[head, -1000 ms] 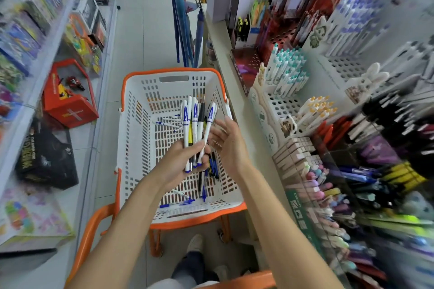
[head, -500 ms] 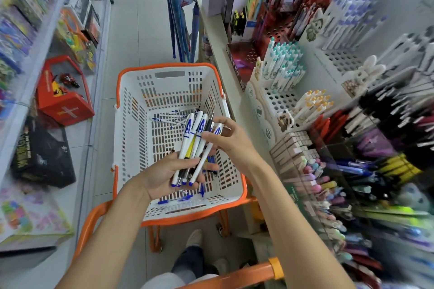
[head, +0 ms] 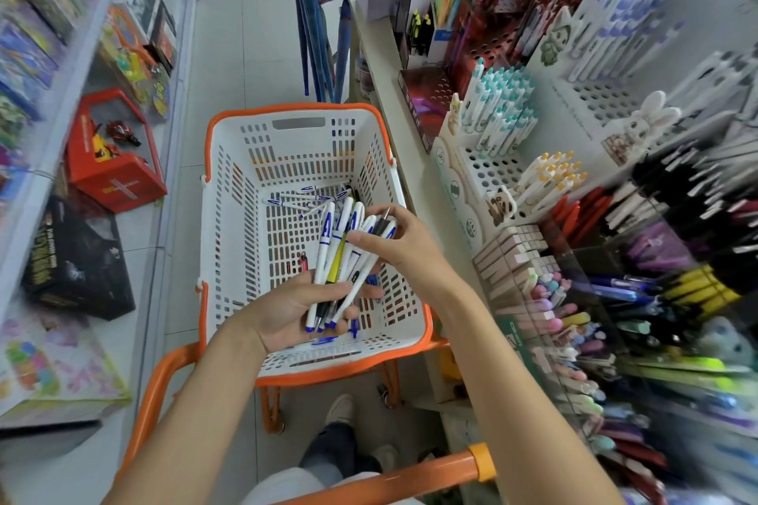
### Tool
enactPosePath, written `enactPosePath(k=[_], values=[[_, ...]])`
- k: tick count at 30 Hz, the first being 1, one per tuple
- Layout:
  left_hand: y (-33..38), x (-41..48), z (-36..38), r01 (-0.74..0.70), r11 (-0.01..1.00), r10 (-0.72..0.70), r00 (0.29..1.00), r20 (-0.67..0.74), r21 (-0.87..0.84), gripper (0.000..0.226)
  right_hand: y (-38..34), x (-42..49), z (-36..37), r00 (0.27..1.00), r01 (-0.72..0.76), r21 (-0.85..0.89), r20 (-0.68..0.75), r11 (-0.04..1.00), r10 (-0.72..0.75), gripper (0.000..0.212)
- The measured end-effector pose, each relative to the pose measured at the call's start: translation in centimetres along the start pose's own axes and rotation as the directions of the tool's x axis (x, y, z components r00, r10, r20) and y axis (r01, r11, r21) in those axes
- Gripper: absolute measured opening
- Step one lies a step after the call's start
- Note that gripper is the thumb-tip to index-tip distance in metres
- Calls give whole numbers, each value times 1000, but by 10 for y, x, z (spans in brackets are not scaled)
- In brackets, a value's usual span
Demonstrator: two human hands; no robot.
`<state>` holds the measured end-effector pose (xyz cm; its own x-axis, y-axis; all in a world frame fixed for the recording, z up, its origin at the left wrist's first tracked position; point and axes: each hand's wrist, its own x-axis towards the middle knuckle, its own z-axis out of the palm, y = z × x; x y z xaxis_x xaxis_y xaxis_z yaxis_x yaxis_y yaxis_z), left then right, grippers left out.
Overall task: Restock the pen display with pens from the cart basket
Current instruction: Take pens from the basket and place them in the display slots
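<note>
White pens (head: 342, 254) with blue print, one yellow and one dark among them, fan out from the left hand (head: 287, 316). Its grip is clenched round their lower ends, palm up, above the near half of the basket (head: 295, 109). The right hand (head: 393, 246) reaches across from the display side, its grip grasping the upper ends of the same bundle, thumb on the near face and fingers curled over the tips. More loose pens (head: 303, 199) lie on the slotted basket floor toward the far wall and under the hands. The basket is white with an orange rim and sits on a cart, whose orange handle (head: 389, 478) runs nearest the person. Just right of the basket stands the display (head: 488, 172), its white perforated holders carrying teal-capped and yellow-capped pens. A red box (head: 115, 172) sits on the low shelf to the left.
</note>
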<state>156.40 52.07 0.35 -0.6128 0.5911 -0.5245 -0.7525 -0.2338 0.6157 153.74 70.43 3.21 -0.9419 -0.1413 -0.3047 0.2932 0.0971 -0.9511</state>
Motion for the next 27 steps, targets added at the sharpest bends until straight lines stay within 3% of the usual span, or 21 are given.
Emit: enactPosePath(k=[3,7,11,15,19,22,24,27], values=[[-1,1,3,-9,997,10,1000,-12,72,44,2,2,2,999,3,-10,-52,1000,-4,39],[-2,0,7,-32,999,32,999,-22,9,39,5,9,4,996,16,-5,-88,1000,-16,33],[-3,-3,9,-61,998,60,998,-12,-17,37,9,11,-1,999,-24,123,-24,992,27,30],[-4,-2,6,-50,999,50,998,-32,-12,43,6,11,-7,998,-46,134,48,990,40,23],[-4,1,1,18,1000,-17,999,-38,15,37,-6,13,-13,994,-86,35,78,996,83,21],[-3,3,0,41,998,-40,999,-22,55,42,-16,16,-17,991,-75,-156,98,985,91,29],[-2,3,0,53,997,-54,999,9,61,41,-22,17,-18,986,-84,-277,113,957,120,19],[-2,3,0,61,996,-62,998,23,71,36,-27,20,-18,979,-117,-313,120,942,162,8]])
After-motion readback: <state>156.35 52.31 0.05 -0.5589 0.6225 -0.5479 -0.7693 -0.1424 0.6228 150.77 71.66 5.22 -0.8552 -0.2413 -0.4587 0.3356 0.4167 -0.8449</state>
